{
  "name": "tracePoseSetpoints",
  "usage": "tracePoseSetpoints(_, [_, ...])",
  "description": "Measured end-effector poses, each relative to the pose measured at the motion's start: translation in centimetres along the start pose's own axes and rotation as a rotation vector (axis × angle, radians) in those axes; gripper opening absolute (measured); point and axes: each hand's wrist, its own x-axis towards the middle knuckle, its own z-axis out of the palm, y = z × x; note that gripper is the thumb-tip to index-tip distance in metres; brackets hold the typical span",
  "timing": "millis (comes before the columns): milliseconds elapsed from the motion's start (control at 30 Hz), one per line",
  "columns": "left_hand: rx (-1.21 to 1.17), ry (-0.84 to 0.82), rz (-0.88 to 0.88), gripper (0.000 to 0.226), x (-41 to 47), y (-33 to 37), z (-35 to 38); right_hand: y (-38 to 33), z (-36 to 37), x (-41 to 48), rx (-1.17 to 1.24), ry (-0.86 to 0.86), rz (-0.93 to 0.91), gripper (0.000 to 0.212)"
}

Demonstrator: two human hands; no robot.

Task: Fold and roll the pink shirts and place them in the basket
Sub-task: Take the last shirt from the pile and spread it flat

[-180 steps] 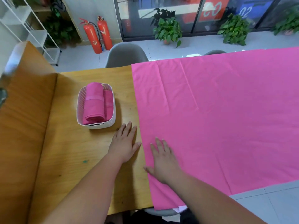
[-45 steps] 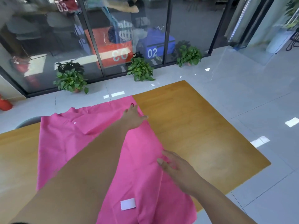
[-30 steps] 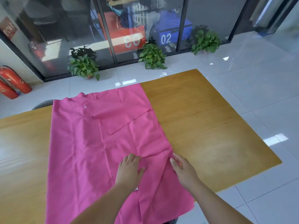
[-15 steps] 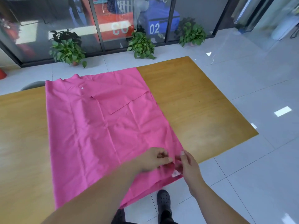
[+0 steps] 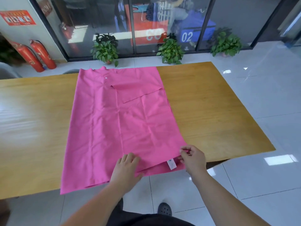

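A pink shirt point(image 5: 117, 124) lies flat on the wooden table point(image 5: 211, 111), its right side and sleeve folded over onto the body, collar at the far edge. Its hem hangs a little over the near table edge, and a white care label point(image 5: 171, 164) shows at the lower right. My left hand point(image 5: 126, 172) rests flat on the hem with straight fingers. My right hand point(image 5: 193, 158) pinches the lower right corner of the folded layer. The basket is out of view.
Two red fire extinguishers point(image 5: 35, 54) stand on the floor at the far left. Potted plants point(image 5: 170, 50) line the glass wall behind the table. A grey chair point(image 5: 6, 71) peeks in at the left. My dark shoe point(image 5: 164, 209) shows on the tiled floor.
The shirt's right side was folded over earlier. Since half a second ago my left hand has let go of the hem corner and flattened to the left, while my right hand keeps pinching the corner.
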Motion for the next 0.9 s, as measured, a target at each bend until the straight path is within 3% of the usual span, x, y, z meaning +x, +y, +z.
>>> tracePoseSetpoints(100, [0.023,0.114,-0.112,0.046,-1.2,-0.2,0.0,-0.8,-1.6,-0.7,0.205,-0.026,-0.062,0.013])
tracePoseSetpoints(300, [0.030,0.258,-0.267,0.035,-3.5,-1.6,-0.6,3.6,-2.7,1.6,-0.041,-0.135,0.048,0.037])
tracePoseSetpoints(433, [-0.031,0.399,-0.341,0.029,-4.7,-1.7,-1.4,1.8,-2.6,-0.2,0.159,-0.096,0.000,0.015])
tracePoseSetpoints(567, [0.022,0.327,-0.407,0.026,-6.5,-1.9,0.3,4.9,-2.6,-0.4,0.006,-0.065,0.084,0.004])
tracePoseSetpoints(733, [-0.033,0.323,-0.532,0.014,-7.7,-0.8,1.4,6.6,-2.4,-0.1,-0.034,-0.027,0.137,0.008])
tracePoseSetpoints(900, [-0.322,0.338,-0.792,0.013,-8.2,0.8,1.6,7.4,-1.8,-0.1,0.145,-0.052,0.274,0.007])
